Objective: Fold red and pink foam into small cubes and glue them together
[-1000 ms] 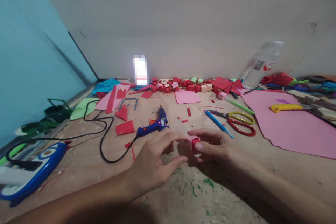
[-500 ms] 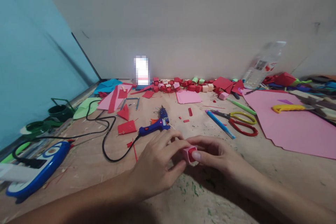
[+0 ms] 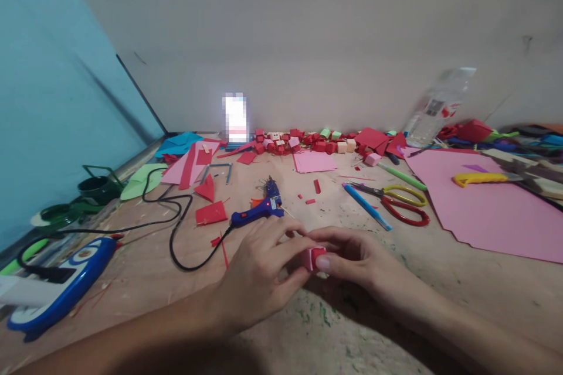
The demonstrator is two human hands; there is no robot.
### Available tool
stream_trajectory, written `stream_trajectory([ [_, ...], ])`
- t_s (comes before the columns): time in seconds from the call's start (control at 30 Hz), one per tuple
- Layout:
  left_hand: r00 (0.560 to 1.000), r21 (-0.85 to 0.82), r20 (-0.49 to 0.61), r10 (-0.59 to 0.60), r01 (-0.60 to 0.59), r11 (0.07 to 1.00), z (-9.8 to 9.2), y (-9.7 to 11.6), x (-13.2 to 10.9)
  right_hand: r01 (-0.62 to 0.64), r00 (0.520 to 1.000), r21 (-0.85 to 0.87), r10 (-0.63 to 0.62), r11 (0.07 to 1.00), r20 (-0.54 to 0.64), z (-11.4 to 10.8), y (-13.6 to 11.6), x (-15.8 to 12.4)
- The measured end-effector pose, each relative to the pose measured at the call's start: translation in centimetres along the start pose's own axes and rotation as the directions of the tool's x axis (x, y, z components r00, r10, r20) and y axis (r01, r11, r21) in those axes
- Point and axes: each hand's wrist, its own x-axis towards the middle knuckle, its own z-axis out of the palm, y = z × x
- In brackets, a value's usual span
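Observation:
Between my two hands is a small pink paper box [image 3: 309, 260] with a red piece [image 3: 317, 255] at its open side. My left hand [image 3: 268, 269] grips the box from the left, its fingers curled over the top and the thumb below. From the other side my right hand [image 3: 358, 255] pinches it, the thumb pressing against the red part. Some of the box is hidden behind fingers. Just beyond my left hand lies a blue hot glue gun [image 3: 259, 211], its small red light lit.
Scissors [image 3: 402, 202] and a blue pen [image 3: 367, 206] lie to the right, near a large pink sheet [image 3: 492, 211] with a yellow-handled cutter [image 3: 479, 179]. Small paper cubes [image 3: 321, 145] line the wall beside a tilted bottle [image 3: 442, 105]. A black cord [image 3: 176, 246] runs left to a blue power strip [image 3: 83, 281].
The box has turned slightly in my fingers, and my right thumb sits further over the red piece. The whole view has shifted a little.

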Motion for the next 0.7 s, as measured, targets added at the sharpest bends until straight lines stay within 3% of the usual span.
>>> stream_trajectory([
  [0.13,1.000,0.001,0.012,0.007,-0.007,1.000,0.0,0.0,0.0,0.010,0.999,-0.012,-0.010,1.000,0.032,0.1,-0.1,0.1],
  [0.43,1.000,-0.020,-0.009,0.028,-0.028,0.999,0.0,0.1,-0.1,-0.018,0.998,0.207,0.005,0.978,0.064,1.0,-0.1,-0.4],
  [0.7,0.999,-0.048,-0.018,0.049,-0.050,0.998,0.0,0.3,-0.1,0.001,0.999,0.296,-0.017,0.955,0.051,1.1,1.0,0.1],
])
